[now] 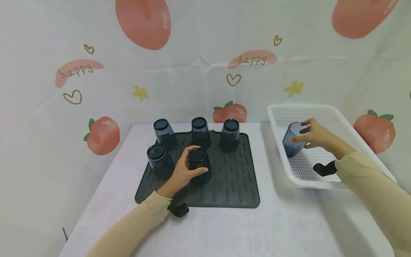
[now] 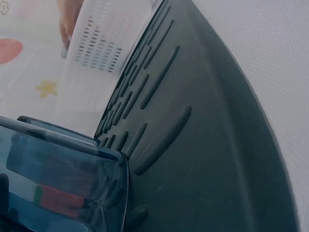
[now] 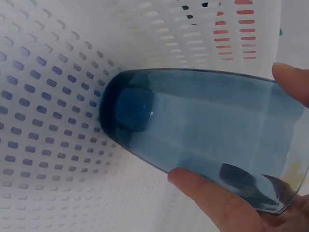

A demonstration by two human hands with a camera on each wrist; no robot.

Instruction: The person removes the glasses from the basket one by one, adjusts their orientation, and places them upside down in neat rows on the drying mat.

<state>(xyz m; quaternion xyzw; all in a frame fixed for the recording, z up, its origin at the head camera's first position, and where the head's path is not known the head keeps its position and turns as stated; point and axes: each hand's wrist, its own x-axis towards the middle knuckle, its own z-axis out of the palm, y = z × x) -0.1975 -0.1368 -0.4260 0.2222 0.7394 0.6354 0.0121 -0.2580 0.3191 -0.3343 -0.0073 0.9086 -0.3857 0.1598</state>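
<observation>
On the dark drying mat (image 1: 229, 194), several blue glasses stand upside down. My left hand (image 1: 183, 173) curls its fingers and thumb round the front middle glass (image 1: 199, 167), which rests on the mat; in the left wrist view that glass (image 2: 63, 179) lies at the lower left. Over in the white plastic basket (image 1: 308, 184), my right hand (image 1: 316, 135) grips another blue glass (image 1: 293, 141) near its rim, mouth up and tilted. The right wrist view shows this glass (image 3: 207, 130) between thumb and fingers, its base close to the perforated basket floor.
Beside the held one stands a front left glass (image 1: 160, 162). Behind are a back left glass (image 1: 165, 135), a back middle glass (image 1: 201, 134) and a back right glass (image 1: 229, 135). A white table (image 1: 244, 232) carries everything, against a printed wall covering (image 1: 179, 85).
</observation>
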